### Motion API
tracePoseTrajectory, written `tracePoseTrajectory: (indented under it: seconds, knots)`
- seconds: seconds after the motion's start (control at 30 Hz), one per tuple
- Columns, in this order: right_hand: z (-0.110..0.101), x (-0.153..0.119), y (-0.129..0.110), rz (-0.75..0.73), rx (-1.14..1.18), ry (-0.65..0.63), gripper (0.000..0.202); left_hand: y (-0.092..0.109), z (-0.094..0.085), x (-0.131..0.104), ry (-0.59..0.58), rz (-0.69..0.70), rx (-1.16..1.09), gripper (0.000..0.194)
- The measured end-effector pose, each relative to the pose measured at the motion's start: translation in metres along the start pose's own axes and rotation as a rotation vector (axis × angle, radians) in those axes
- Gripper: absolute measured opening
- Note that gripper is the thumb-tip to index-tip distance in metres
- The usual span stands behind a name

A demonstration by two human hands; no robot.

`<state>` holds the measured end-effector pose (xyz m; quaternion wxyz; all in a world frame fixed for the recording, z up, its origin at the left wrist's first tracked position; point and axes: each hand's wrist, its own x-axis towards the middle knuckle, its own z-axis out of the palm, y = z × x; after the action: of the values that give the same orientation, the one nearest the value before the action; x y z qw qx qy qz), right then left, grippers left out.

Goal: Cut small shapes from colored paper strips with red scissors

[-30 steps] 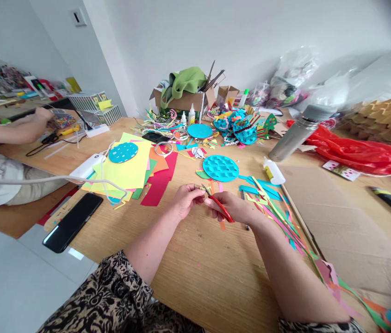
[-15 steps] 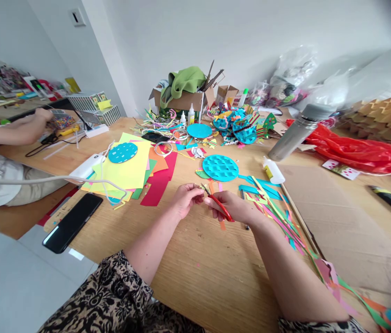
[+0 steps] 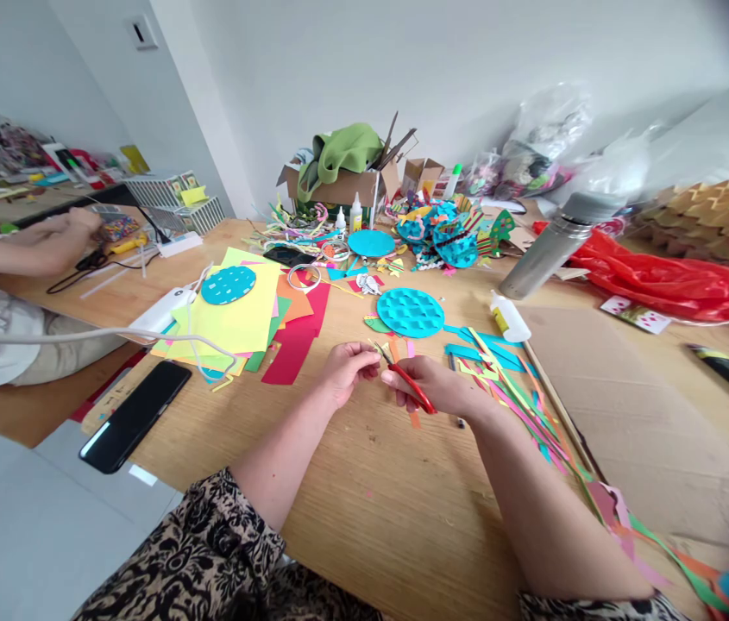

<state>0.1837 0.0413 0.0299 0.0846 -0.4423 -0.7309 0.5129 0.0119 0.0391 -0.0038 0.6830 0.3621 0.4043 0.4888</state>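
Note:
Red-handled scissors point(image 3: 414, 388) sit in my right hand point(image 3: 432, 382), closed around the handles, with the blades pointing up and left. Facing them, my left hand point(image 3: 349, 373) pinches a small piece, seemingly pale yellow paper, mostly hidden by the fingers; the scissor tips are right beside it. Just beyond both hands lies a blue paper disc point(image 3: 410, 312) with raised folded bits. Orange paper strips point(image 3: 415, 420) show under and beside my right hand. To the right are blue strips point(image 3: 493, 352) and a tangle of thin coloured paper strips point(image 3: 536, 414).
Coloured paper sheets point(image 3: 222, 323) and a black phone point(image 3: 135, 416) lie left. A glue bottle point(image 3: 510, 319), steel flask point(image 3: 551, 250) and cardboard sheet point(image 3: 649, 414) stand or lie right. A cable point(image 3: 79, 335) crosses the left side, where another person's hands point(image 3: 72, 228) work.
My hands and the scissors stay almost where they were. At the left, the other person's hands have shifted slightly.

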Motion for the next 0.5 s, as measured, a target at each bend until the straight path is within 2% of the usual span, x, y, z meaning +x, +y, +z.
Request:
tracePoseTrajectory:
  seconds: [0.5]
  knots:
    - [0.0001,-0.0019,-0.0058,0.021,0.021,0.026,0.055,0.0011,-0.0001,-0.0001,-0.019,-0.03,-0.019,0.017]
